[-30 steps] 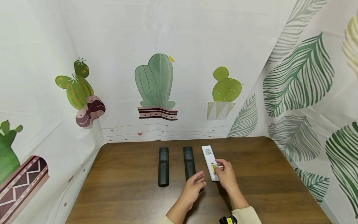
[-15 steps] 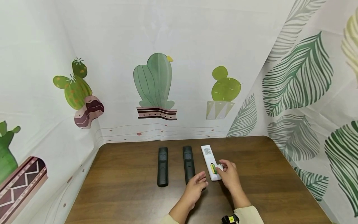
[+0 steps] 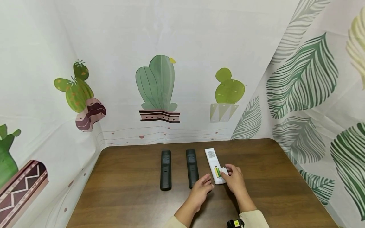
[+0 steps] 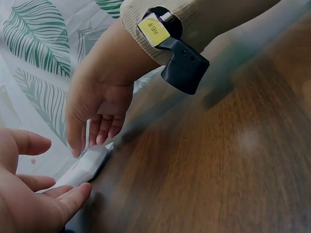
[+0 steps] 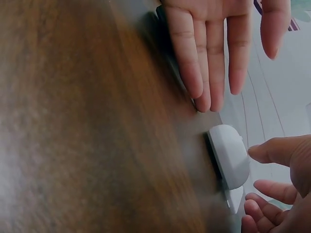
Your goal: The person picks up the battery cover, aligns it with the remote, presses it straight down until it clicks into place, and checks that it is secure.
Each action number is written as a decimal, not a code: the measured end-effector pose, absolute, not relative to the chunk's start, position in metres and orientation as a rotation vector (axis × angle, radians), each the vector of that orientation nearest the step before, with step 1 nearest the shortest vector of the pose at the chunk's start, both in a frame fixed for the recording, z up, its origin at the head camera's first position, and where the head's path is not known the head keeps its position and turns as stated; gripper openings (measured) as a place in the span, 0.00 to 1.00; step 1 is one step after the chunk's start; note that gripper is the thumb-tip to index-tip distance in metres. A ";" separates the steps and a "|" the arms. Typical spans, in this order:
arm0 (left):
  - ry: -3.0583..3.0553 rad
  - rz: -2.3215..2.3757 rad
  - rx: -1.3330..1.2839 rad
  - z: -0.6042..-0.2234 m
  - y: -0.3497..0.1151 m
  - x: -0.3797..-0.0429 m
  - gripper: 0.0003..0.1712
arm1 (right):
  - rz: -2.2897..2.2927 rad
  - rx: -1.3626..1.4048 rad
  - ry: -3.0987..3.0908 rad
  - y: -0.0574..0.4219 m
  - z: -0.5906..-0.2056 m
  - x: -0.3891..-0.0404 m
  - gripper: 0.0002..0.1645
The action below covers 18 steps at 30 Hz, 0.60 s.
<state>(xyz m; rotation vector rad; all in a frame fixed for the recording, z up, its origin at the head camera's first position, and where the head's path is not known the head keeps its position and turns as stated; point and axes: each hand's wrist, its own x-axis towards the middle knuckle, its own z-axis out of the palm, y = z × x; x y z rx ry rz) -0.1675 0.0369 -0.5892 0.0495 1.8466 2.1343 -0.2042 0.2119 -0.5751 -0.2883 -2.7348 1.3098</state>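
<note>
A white remote control [image 3: 211, 158] lies back side up on the table, its battery compartment uncovered. Inside the compartment shows a yellow-and-green battery [image 3: 217, 172]. My right hand [image 3: 236, 180] pinches a small white battery cover [image 3: 224, 171] beside the compartment's right edge; the cover [image 5: 235, 200] also appears low in the right wrist view, past the remote's end [image 5: 229, 156]. My left hand [image 3: 198, 191] hovers left of the white remote with its fingers extended and holds nothing. It partly hides the lower end of a black remote control [image 3: 192, 164].
Another black remote control [image 3: 165, 171] lies farther left, parallel to the first. Both black ones lie back side up. The brown wooden table [image 3: 128, 190] ends at a printed cloth backdrop [image 3: 188, 79] behind and at the sides. A black wrist camera [image 3: 235, 223] sits at the right cuff.
The battery cover in my right hand has come off the compartment toward the right, and the battery shows more. My left hand has drifted slightly right, still extended.
</note>
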 end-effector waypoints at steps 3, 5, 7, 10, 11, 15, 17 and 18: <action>1.812 2.147 0.043 -0.591 0.038 -0.169 0.37 | 1.313 -0.294 -2.750 0.213 -0.577 -0.203 0.30; 1.793 2.156 0.037 -0.592 0.040 -0.170 0.37 | 1.319 -0.295 -2.759 0.214 -0.578 -0.203 0.30; 1.790 2.158 0.038 -0.593 0.041 -0.170 0.37 | 1.326 -0.294 -2.763 0.215 -0.578 -0.203 0.30; 1.777 2.163 0.032 -0.594 0.042 -0.171 0.38 | 1.330 -0.286 -2.763 0.216 -0.579 -0.203 0.30; 1.778 2.164 0.037 -0.593 0.043 -0.171 0.38 | 1.331 -0.284 -2.761 0.216 -0.579 -0.203 0.30; 1.757 2.169 0.036 -0.593 0.045 -0.172 0.39 | 1.332 -0.279 -2.755 0.215 -0.579 -0.203 0.30; 1.762 2.168 0.045 -0.592 0.046 -0.173 0.38 | 1.331 -0.280 -2.758 0.216 -0.579 -0.204 0.30; 1.754 2.170 0.038 -0.592 0.046 -0.174 0.38 | 1.329 -0.278 -2.760 0.216 -0.580 -0.204 0.30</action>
